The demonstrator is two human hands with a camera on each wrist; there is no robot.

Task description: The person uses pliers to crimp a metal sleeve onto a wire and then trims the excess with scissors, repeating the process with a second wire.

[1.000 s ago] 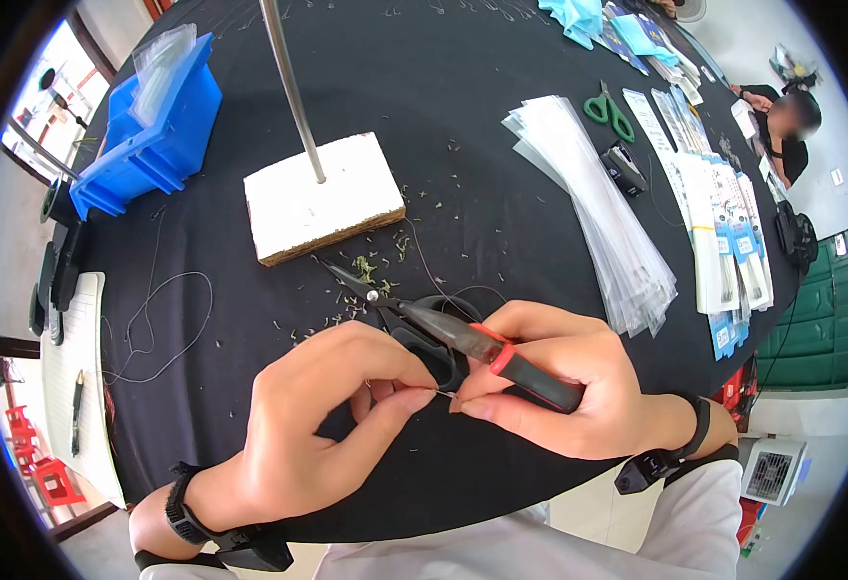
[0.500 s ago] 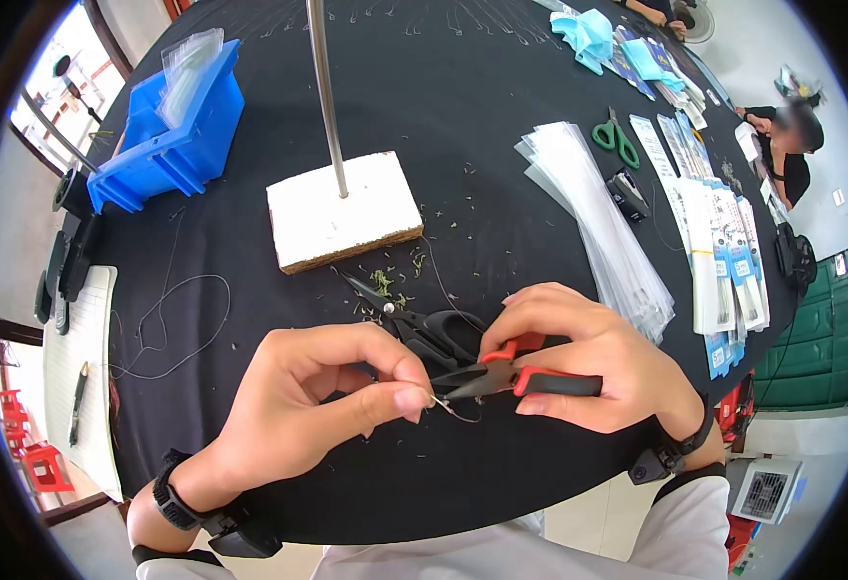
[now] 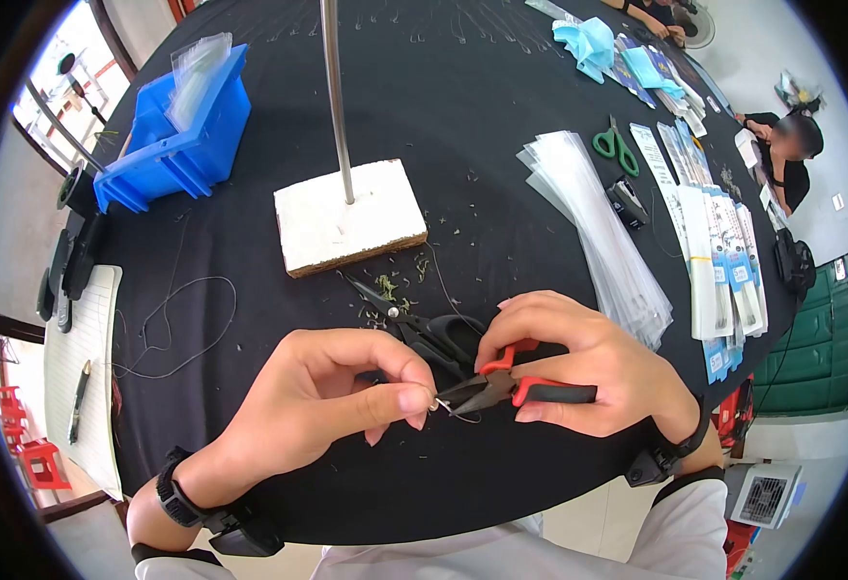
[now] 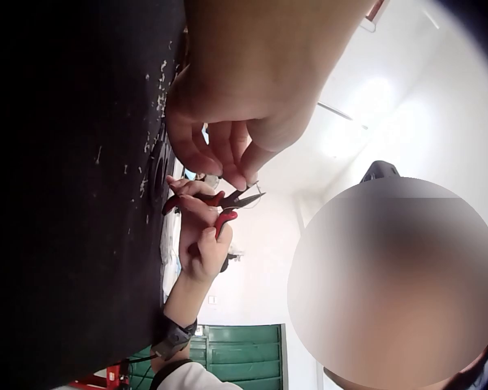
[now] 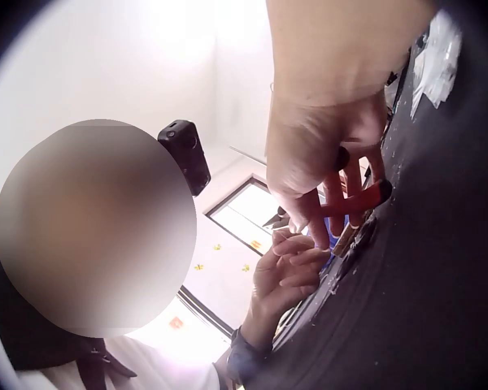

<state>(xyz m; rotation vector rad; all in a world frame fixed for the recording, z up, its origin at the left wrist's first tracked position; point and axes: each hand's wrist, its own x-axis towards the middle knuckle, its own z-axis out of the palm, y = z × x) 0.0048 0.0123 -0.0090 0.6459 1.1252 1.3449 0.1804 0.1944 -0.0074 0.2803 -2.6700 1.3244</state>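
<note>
The left hand pinches a tiny metal piece between thumb and index finger; a thin line curves off it. Red-and-black pliers are gripped by the right hand, their jaws parted a little and their tips close beside the left fingertips. Whether the jaws touch the piece or the line, I cannot tell. In the left wrist view, the pliers stand with jaws apart just below the left fingers. The right wrist view shows the right hand around the handles. Black scissors lie on the cloth behind both hands.
A white block with a metal rod stands behind the scissors, green scraps beside it. A blue bin and notebook are at left. Clear sleeves, green scissors and packets lie right. Another person sits far right.
The pliers have turned from lying back in the right palm to pointing at the left fingertips, and their jaws have parted. The left hand still pinches the small piece. The head view has shifted slightly.
</note>
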